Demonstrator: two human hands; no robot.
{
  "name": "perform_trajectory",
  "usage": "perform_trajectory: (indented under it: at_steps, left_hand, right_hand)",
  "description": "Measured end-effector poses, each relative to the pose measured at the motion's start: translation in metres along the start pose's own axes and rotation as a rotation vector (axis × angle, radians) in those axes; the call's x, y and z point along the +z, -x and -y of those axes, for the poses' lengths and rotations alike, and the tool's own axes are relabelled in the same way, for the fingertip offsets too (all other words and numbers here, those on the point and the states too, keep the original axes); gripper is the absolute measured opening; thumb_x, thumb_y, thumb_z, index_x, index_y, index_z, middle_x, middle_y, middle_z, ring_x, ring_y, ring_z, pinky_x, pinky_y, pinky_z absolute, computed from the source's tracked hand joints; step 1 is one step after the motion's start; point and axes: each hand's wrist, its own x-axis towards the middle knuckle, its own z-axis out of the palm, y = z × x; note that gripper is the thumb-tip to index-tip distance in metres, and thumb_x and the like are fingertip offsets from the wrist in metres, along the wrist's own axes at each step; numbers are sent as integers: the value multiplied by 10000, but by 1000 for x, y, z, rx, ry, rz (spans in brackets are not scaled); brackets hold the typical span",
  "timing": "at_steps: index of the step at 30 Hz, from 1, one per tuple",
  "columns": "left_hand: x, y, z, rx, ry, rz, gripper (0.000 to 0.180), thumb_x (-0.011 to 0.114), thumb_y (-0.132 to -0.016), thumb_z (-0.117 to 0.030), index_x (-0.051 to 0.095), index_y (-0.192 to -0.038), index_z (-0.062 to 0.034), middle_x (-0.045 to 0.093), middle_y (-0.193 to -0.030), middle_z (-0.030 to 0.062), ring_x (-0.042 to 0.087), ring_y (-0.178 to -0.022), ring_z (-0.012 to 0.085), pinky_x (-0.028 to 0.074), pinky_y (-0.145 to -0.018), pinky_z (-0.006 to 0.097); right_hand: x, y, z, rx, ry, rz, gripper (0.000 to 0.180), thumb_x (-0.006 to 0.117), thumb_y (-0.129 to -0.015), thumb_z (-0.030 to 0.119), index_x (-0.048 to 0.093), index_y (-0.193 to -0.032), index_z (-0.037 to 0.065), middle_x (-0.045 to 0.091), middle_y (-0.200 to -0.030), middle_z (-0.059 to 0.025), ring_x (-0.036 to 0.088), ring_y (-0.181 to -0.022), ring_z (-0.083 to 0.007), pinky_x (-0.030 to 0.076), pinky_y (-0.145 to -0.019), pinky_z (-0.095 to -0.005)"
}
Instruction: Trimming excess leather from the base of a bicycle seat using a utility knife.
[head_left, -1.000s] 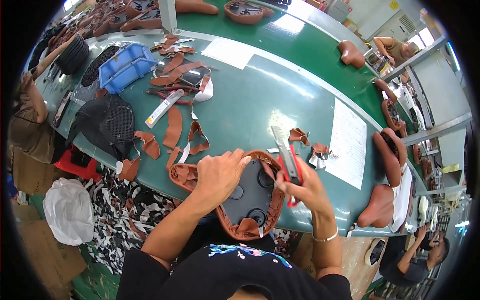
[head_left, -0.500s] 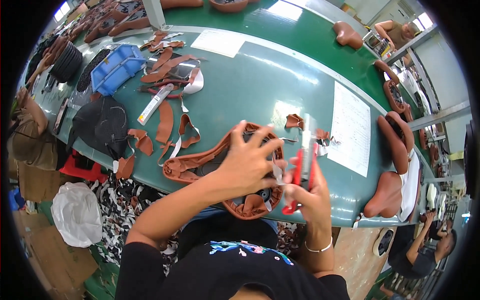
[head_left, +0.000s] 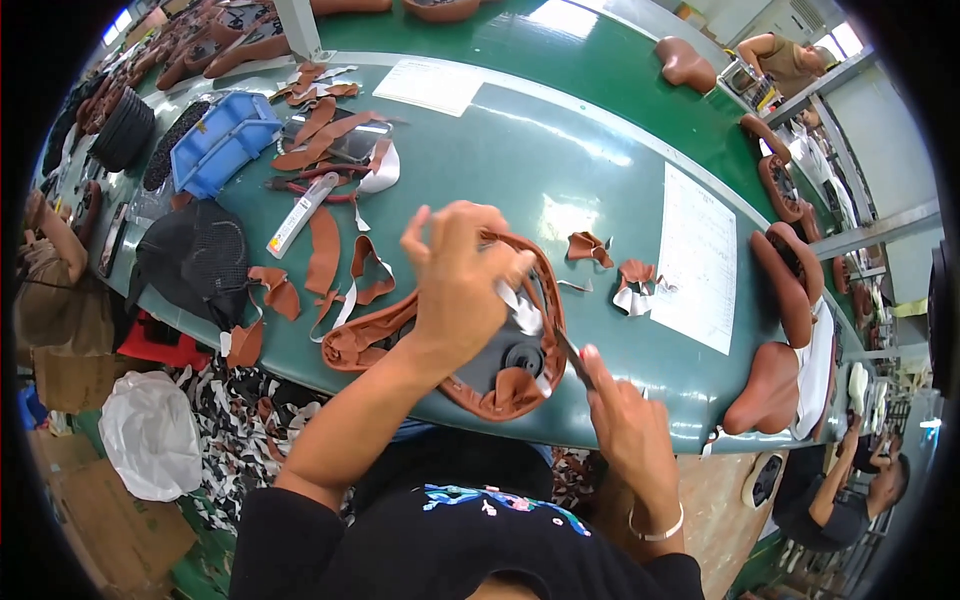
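Observation:
A brown-covered bicycle saddle lies underside up at the table's near edge, its folded cover rim and dark base showing. Over its wider part my left hand is closed, thumb and fingers pinching a white-backed strip of cover material. My right hand grips a knife; the knife's blade points up and left against the saddle's right rim. Most of the knife's handle is hidden in my fingers.
Left are brown scraps, a cutter-blade case, a blue bin and a black cap. Paper sheets lie right, near finished saddles. Offcuts cover the floor beside a white sack. Co-workers sit around.
My right hand has dropped down and right, bringing the knife's blade to the saddle's right rim. My left hand has moved left and its spread fingers have closed into a pinch.

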Motion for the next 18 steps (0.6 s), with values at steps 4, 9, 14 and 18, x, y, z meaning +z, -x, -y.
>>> perform_trajectory:
  at_steps: [4, 9, 14, 18]
  left_hand:
    - [-8, 3, 28, -698, 600, 83, 280, 577, -916, -224, 602, -693, -57, 498, -1029, 90, 498, -935, 198, 409, -752, 284]
    - [-67, 22, -1, -1011, 946, 470, 325, 498, -964, -305, 607, -859, -18, 546, -859, 25, 465, -767, 68, 376, -654, 221]
    - [-74, 14, 33, -764, 1336, 54, 229, 495, -939, -208, 589, -882, -6, 563, -745, 16, 492, -645, 47, 403, -629, 210]
    - [-123, -29, 59, -483, 1010, 4, 161, 544, -895, -162, 563, -956, -14, 570, -766, 31, 532, -637, 96, 430, -619, 228]
  right_hand:
    - [-11, -2, 0, -15, 130, 50, 486, 571, -858, 123, 474, -1324, 217, 545, -685, -113, 563, -566, -310, 423, -497, -428]
    - [-34, -65, -49, -321, 93, 168, 472, 581, -848, 141, 507, -1295, 272, 540, -660, -72, 547, -565, -275, 437, -530, -387]
    - [-23, -37, -24, -288, 362, 167, 556, 588, -840, 146, 426, -1354, 281, 533, -638, -72, 547, -530, -245, 419, -449, -381]
    - [-22, 17, -9, -51, 302, 129, 547, 596, -840, 136, 435, -1360, 178, 505, -606, -97, 516, -492, -282, 390, -455, -410]
